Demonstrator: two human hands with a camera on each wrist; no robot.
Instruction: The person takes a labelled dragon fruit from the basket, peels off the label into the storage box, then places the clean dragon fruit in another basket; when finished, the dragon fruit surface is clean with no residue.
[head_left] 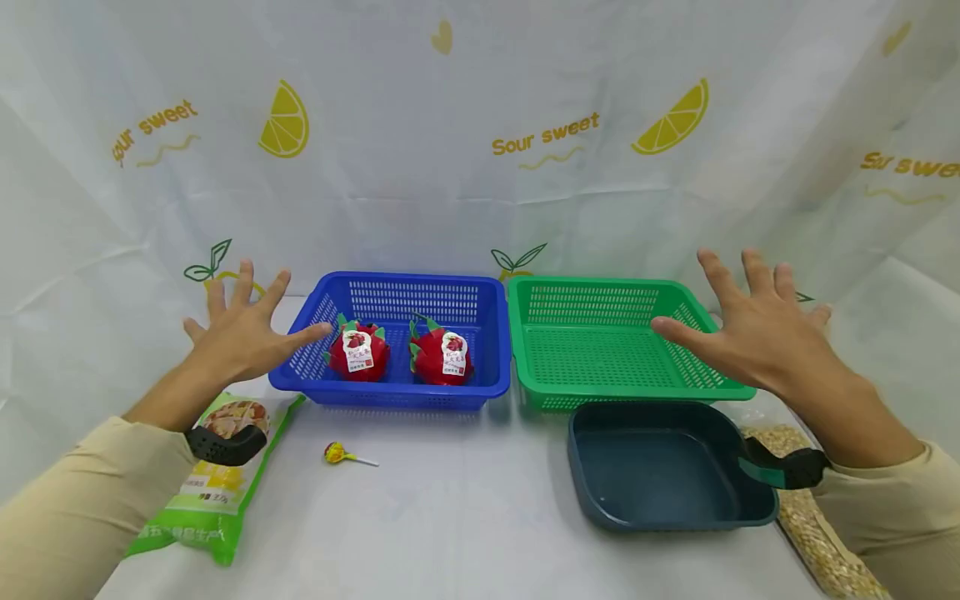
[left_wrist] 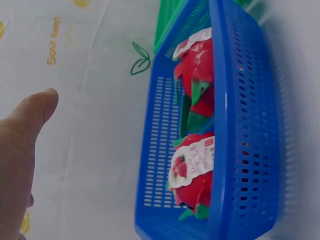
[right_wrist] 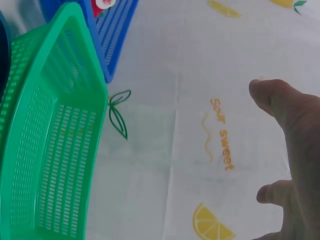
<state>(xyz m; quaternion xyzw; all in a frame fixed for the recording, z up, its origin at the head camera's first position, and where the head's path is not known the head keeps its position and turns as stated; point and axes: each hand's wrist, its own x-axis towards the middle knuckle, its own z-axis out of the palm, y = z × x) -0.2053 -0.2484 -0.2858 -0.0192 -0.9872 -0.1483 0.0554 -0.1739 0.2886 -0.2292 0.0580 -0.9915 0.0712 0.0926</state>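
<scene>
My left hand (head_left: 243, 333) is raised with spread fingers beside the left end of a blue basket (head_left: 390, 396), holding nothing. Two red dragon fruits with green tips and white labels lie in that basket, one on the left (head_left: 360, 354) and one on the right (head_left: 441, 357). Over the right end of an empty green basket (head_left: 551, 390), my right hand (head_left: 772, 337) hovers, fingers spread and nothing in them. In the left wrist view both dragon fruits (left_wrist: 192, 170) show partly behind the basket's rim. The right wrist view has the green basket (right_wrist: 95, 150) left of the hand.
A dark blue-green tub (head_left: 667, 467) stands before the green basket. A yellow-wrapped lollipop (head_left: 334, 452) lies on the white table. Under the left forearm is a green-and-yellow food bag (head_left: 217, 500); a bag of grains (head_left: 821, 542) lies partly under the right forearm. Behind hangs a printed white cloth (head_left: 420, 167).
</scene>
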